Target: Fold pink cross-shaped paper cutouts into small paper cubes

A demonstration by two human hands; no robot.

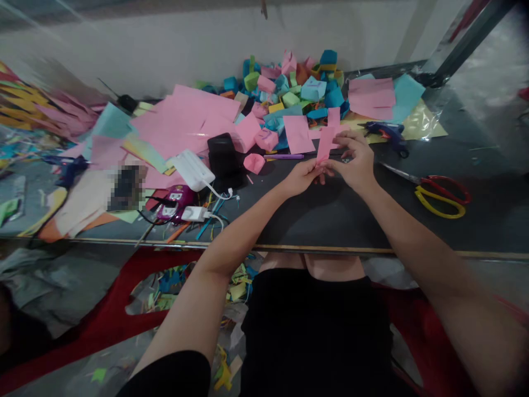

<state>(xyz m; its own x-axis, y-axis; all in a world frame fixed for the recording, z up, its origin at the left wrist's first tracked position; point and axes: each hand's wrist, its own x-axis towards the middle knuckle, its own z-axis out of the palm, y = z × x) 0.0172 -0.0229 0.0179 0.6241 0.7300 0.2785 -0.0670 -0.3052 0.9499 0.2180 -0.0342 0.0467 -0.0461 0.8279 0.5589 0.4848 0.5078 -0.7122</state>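
Note:
Between my two hands, above the dark tabletop, is a narrow strip of pink paper (324, 145). My left hand (303, 176) pinches its lower end. The thumb of my right hand (357, 160) presses at that same end, while its other fingers curl beside the strip's right edge. Just behind the strip lie more pink paper pieces (298, 135). Left of my hands sit a purple pen (284, 156) and a small folded pink paper shape (253, 163). Red-and-yellow-handled scissors (442, 196) lie open to the right of my right hand.
A heap of colourful folded paper pieces (289, 88) stands against the wall. A blue glue gun (388, 135) rests at right, another glue gun (66, 168) at far left. Pink sheets (185, 118), a black phone (225, 160), a white power bank (192, 170) and a purple power strip (177, 204) crowd the left.

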